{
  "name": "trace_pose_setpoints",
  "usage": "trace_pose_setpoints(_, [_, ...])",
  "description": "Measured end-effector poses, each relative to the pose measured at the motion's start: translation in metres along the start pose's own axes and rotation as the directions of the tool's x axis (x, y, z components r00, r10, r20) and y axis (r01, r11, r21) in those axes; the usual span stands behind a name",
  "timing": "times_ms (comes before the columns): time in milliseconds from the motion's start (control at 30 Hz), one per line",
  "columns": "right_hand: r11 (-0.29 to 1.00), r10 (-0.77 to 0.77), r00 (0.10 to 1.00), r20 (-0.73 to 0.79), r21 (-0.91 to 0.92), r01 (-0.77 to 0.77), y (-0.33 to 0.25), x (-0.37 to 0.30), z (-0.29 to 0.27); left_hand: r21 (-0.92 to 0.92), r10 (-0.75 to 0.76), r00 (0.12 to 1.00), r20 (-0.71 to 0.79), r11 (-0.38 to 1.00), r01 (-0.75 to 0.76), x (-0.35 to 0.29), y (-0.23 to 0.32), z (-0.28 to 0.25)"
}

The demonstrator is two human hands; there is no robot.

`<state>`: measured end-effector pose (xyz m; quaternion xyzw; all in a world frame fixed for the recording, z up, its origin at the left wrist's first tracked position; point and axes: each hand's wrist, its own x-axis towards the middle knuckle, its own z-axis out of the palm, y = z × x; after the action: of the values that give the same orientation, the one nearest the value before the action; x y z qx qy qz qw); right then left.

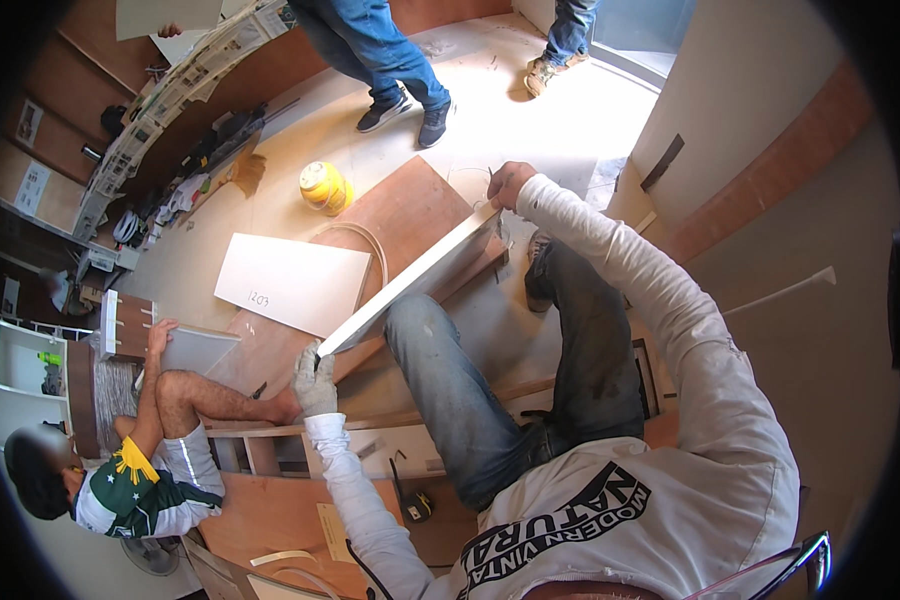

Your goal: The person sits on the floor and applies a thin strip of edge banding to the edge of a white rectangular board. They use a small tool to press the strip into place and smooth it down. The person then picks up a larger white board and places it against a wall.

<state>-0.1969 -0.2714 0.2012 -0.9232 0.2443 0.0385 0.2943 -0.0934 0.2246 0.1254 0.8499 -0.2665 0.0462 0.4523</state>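
A flat board with a long white edge [410, 278] stands on its side, slanting across in front of my knees. My left hand [317, 385], in a pale work glove, grips its near left end. At the far right end my bare right hand [511, 186] is closed around the corner. Beyond the board, a loose white panel [292, 281] with handwriting lies on a brown wooden sheet [410, 200]. A thin pale strip [378, 245] curves beside that panel.
A yellow tub [325, 188] stands on the floor ahead. A person [150, 470] sits at left, one hand on a small cabinet piece [128, 325]. Two people's legs [390, 65] [570, 35] show at the far side. A tape measure [419, 506] lies near my left forearm.
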Motion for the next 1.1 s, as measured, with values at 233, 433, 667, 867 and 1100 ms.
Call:
trace_pose_setpoints(233, [0.999,-0.031,0.999,-0.024,0.024,0.032,0.009,0.004,0.004,-0.006,-0.012,1.000,-0.011,1.000,0.012,-0.001,-0.005,0.003])
trace_pose_setpoints(433, [1.000,-0.005,1.000,-0.007,0.020,0.006,0.003,0.004,0.003,0.017,0.002,1.000,-0.013,1.000,-0.002,0.000,0.001,0.001])
trace_pose_setpoints(667, [0.989,-0.038,0.998,-0.043,-0.145,0.031,0.012,0.004,0.005,-0.007,0.003,1.000,0.005,1.000,-0.003,0.003,-0.014,0.010])
trace_pose_setpoints(867, [0.979,-0.070,0.995,-0.072,-0.198,0.055,0.005,0.008,0.011,0.011,0.034,0.999,-0.017,0.999,-0.034,0.000,-0.012,0.002])
trace_pose_setpoints(1100, [0.967,-0.083,0.984,-0.160,-0.253,0.041,0.018,0.012,0.025,0.018,0.057,0.998,-0.008,0.998,-0.057,0.001,0.009,0.013])
